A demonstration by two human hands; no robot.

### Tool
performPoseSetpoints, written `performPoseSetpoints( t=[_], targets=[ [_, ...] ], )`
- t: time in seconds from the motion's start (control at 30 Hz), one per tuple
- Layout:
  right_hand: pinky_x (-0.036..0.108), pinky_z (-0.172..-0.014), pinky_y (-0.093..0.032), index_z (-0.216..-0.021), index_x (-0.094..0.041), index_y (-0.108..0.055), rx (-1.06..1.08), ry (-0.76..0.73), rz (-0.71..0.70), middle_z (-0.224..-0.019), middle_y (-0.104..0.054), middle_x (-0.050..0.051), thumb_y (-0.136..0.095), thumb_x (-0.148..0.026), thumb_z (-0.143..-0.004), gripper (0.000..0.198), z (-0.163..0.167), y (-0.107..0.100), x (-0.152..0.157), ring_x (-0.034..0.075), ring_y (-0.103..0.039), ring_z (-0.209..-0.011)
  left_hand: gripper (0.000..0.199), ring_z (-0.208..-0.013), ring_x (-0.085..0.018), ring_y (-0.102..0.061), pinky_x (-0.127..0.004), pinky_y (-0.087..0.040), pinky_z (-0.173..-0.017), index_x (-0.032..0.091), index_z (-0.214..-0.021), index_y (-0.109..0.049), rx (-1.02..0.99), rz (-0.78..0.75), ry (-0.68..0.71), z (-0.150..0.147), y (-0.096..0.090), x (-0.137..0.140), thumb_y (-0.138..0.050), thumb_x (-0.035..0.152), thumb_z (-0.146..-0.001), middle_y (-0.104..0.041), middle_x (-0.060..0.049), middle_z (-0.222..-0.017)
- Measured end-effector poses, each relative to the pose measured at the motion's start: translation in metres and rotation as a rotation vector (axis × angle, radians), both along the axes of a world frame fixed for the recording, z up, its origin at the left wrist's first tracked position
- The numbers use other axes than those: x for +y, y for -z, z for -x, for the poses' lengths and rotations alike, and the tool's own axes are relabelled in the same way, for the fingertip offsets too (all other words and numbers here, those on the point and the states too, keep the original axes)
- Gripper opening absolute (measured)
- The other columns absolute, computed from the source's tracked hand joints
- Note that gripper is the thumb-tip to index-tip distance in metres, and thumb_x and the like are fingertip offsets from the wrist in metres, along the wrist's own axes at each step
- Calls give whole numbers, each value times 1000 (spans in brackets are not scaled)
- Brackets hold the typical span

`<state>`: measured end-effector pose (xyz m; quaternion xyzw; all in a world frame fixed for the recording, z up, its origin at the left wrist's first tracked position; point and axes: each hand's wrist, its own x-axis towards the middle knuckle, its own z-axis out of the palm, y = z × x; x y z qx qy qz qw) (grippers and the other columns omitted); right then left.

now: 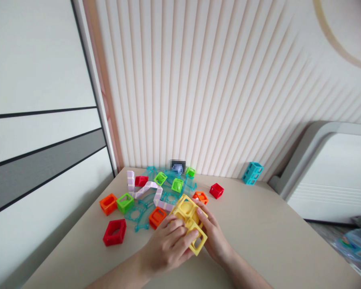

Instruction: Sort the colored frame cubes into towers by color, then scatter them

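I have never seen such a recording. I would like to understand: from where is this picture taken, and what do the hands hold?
There is no machine here, only one person's bare hands. The single picture comes from a camera worn on the head, looking forward and down. The left hand and right hand together hold a piece of joined yellow cubes. On the table are red blocks, orange blocks, green blocks, see-through teal track pieces and a lavender zigzag strip. A turquoise block stack stands near the ribbed wall.
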<state>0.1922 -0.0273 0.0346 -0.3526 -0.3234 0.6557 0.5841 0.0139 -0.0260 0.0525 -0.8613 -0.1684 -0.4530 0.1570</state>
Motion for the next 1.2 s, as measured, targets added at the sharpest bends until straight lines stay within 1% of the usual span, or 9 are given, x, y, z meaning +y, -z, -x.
performPoseSetpoints(
  t=[0.17,0.33,0.53,0.63,0.7,0.87,1.0,1.13,1.2],
  targets=[
    [35,-84,-53,-116,-25,-69,-35,11,-4,-107,-76,4,-80,-52,-80,47,1,-1,-1,23,-70,-90,24,-78,-19,-67,-37,-57,-87,13,-117,-63,1,15,51,1,2,2,-55,24,-97,-73,-6,-83],
    [37,-87,-54,-115,-24,-70,-78,18,-24,-107,-76,5,-79,-55,-80,47,1,2,-1,25,-70,-96,25,-79,-20,-67,-38,-57,-87,12,-117,-64,5,24,108,3,5,2,-60,25,-96,-72,-6,-82],
    [36,-86,-54,-116,-25,-69,-66,-6,-39,-105,-76,4,-77,-54,-83,45,-2,4,0,24,-70,-95,21,-82,-18,-67,-36,-55,-92,12,-115,-65,39,52,176,5,8,0,-61,19,-96,-72,-4,-83],
    [35,-82,-55,-116,-25,-68,-43,11,-27,-103,-76,4,-76,-53,-84,44,-4,3,2,24,-71,-91,20,-91,-17,-68,-34,-52,-96,13,-116,-64,93,78,215,4,11,1,-56,12,-98,-74,-3,-86],
    [35,-81,-55,-117,-25,-68,-39,30,-25,-104,-76,4,-76,-53,-84,44,-5,3,3,24,-71,-91,22,-95,-17,-68,-34,-50,-98,13,-118,-64,112,78,218,3,13,1,-54,10,-98,-75,-3,-90],
    [34,-78,-55,-117,-24,-68,-40,53,-20,-106,-76,5,-76,-53,-84,45,-5,4,5,25,-71,-91,23,-83,-17,-67,-35,-53,-93,13,-118,-63,75,82,169,3,15,2,-50,9,-99,-73,-3,-84],
    [32,-73,-55,-116,-23,-68,-7,52,-7,-106,-76,6,-76,-52,-85,43,-4,4,5,24,-71,-91,27,-83,-18,-66,-35,-56,-91,13,-120,-62,58,119,157,4,14,3,-45,9,-100,-72,-4,-84],
    [30,-65,-55,-119,-23,-66,10,54,52,-106,-77,6,-73,-52,-87,44,-6,5,5,24,-72,-86,27,-89,-18,-67,-38,-55,-98,14,-120,-62,55,118,171,4,12,2,-43,11,-101,-73,-5,-86],
    [31,-66,-55,-119,-22,-66,16,50,64,-106,-77,7,-73,-53,-87,45,-7,5,5,24,-72,-86,27,-92,-18,-68,-38,-54,-101,14,-120,-63,68,102,171,4,10,2,-44,11,-102,-73,-5,-87]
  ],
)
